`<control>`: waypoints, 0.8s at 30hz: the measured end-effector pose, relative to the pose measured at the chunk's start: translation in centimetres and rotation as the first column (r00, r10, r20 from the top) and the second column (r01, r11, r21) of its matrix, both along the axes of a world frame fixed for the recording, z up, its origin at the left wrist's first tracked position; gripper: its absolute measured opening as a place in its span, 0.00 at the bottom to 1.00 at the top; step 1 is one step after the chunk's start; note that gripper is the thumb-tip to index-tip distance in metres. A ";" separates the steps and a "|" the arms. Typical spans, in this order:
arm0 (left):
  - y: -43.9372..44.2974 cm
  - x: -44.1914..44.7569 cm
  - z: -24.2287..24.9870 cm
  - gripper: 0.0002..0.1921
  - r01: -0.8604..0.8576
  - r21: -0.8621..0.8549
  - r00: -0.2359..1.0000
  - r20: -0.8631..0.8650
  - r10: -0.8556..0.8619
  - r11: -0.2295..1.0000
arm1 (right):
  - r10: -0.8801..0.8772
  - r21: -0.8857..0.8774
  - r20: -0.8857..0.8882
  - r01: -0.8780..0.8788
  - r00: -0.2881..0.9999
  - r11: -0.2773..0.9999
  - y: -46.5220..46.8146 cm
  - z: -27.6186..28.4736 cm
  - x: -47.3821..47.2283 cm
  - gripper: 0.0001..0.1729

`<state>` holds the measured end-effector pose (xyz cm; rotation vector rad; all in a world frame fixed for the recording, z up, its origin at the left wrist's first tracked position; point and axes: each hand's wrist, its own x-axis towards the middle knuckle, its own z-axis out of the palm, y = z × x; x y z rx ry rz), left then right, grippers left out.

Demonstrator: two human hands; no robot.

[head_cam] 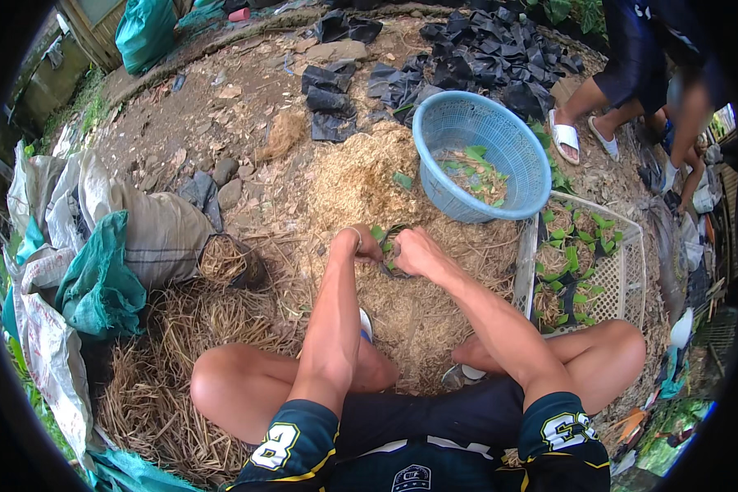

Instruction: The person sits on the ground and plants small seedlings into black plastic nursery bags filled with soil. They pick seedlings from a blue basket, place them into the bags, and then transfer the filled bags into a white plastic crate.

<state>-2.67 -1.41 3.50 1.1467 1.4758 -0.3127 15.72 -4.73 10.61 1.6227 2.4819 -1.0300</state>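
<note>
A black plastic planting bag (396, 271) with green leaves (378, 232) at its mouth stands between my hands, over the husk-strewn ground. At its left rim are the curled fingers of my left hand (364, 247). My right hand (417, 251) grips the right side of the rim, its knuckles up, hiding part of the opening. What the fingertips pinch inside the bag cannot be made out. Just beyond stands a blue plastic basket (427, 166) holding leafy cuttings (476, 172). A filled black bag stuffed with dry straw (221, 261) stands to the left.
On the right, a white perforated crate (630, 270) holds several planted bags (569, 246). Wood shavings (363, 172) are heaped ahead, with black plastic bags (486, 58) behind. Woven sacks (154, 234) and loose straw (172, 381) lie left. Another person (636, 74) bends at upper right.
</note>
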 end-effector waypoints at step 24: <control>0.0 -0.5 -0.6 0.11 -0.059 -0.006 0.998 0.037 0.059 0.998 | 0.120 0.051 -0.050 -0.117 0.992 0.992 -2.2 -4.1 -0.2 0.10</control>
